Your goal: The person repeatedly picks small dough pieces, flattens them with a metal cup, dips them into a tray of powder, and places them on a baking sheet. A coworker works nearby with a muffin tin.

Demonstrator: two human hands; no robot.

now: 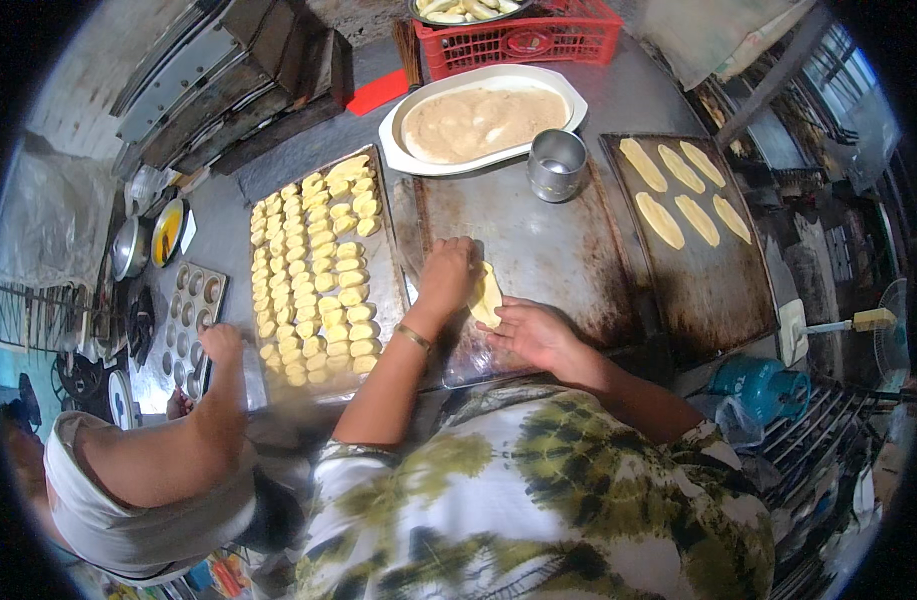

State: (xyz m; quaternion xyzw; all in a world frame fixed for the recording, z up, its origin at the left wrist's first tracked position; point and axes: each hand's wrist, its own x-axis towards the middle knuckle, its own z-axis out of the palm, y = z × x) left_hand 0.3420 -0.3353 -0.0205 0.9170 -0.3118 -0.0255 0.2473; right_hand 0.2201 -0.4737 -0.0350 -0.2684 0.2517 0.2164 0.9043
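Observation:
A flattened oval of yellow dough [487, 296] is held between both my hands over a stained metal baking tray [533, 247]. My left hand [452, 276] grips its upper left edge with curled fingers. My right hand [532, 330] lies palm up, its fingertips touching the dough's lower right edge. To the left, rows of small dough pieces [319, 281] cover much of another tray [391, 300]. On a tray [698, 292] at the right lie several flat dough ovals [659, 220]. A metal cup [557, 166] stands by a white oval dish [482, 120] of light brown powder.
At the left, a co-worker's hand [222, 343] touches a muffin tin [195, 315]. Metal bowls [131, 249] stand behind it. A red plastic crate [526, 45], a brush [407, 56] and a red flat piece [379, 93] are at the back. A teal gas cylinder [758, 386] is at the right.

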